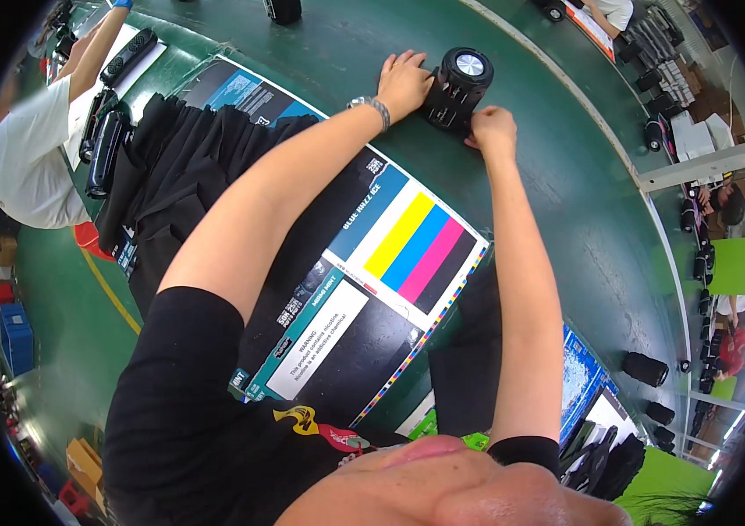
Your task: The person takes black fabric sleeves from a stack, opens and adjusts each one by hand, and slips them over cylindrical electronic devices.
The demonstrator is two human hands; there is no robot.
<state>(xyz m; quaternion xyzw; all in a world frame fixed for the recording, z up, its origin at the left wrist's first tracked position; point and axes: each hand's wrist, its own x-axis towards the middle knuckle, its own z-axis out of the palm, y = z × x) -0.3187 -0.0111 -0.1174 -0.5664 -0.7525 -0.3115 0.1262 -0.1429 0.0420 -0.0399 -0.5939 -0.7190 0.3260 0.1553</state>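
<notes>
A black cylindrical speaker (460, 88) stands slightly tilted on the green worktable, its round silver-centred end facing up. My left hand (405, 85), with a metal bracelet at the wrist, is at the speaker's left side. Its fingers are spread and the nearest ones touch the casing. My right hand (493, 133) is closed at the lower right of the speaker, fingertips pinched against its edge. Whatever lies between those fingertips is hidden. Beneath my forearms lie a large printed sheet (372, 188) with colour bars and a pile of black fabric pieces (181, 153).
Several black speakers (109, 153) lie at the left beside a co-worker in a white shirt (35, 158). Another dark speaker (283, 9) stands at the far edge of view. A pale rail (605, 145) curves along the table's right side, with more speakers (646, 369) at lower right.
</notes>
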